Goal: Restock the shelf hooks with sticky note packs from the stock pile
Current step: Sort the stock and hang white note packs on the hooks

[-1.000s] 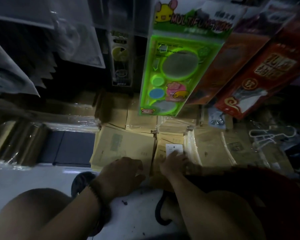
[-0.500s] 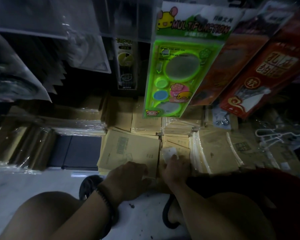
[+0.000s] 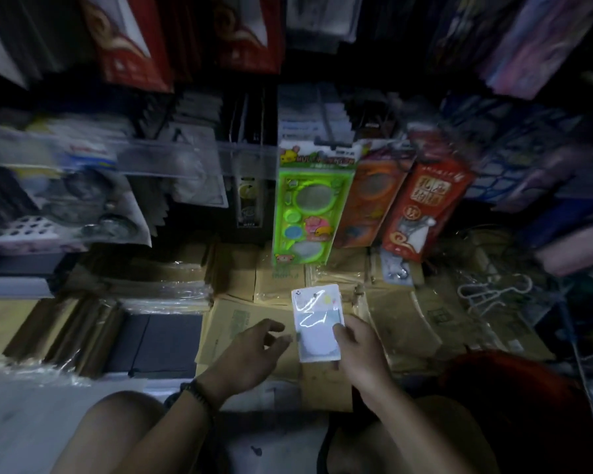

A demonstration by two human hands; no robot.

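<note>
Landmark: green stencil pack [image 3: 308, 213], hanging at centre of the shelf front.

- Left hand [image 3: 250, 354]: below and left of the green stencil pack, over the brown paper stacks [image 3: 240, 319]. Fingers [image 3: 271, 326] loosely spread, released, grasping nothing. Their tips sit just beside the left edge of the sticky note pack; whether they touch it, cannot tell.
- Sticky note pack [image 3: 317, 323]: directly below the green stencil pack, held above the brown stacks. Long axis runs from the person toward the shelf, slightly tilted. The header end is the far end and points at the foot of the green stencil pack. Glare on the wrapper hides the hang hole.
- Right hand [image 3: 360, 350]: below and slightly right of the green stencil pack. It grasps the sticky note pack at its lower right edge, thumb on the front face, other fingers behind.
- Dark rod [image 3: 327, 128], probably a hook, above the green stencil pack's header, with pale packs on it. Too blurred to identify.

Judgement: the right hand is the carrier, with the header already leading. The move turns on raising the sticky note pack along its long axis, past the green stencil pack. The left hand is near enough to steady it.
</note>
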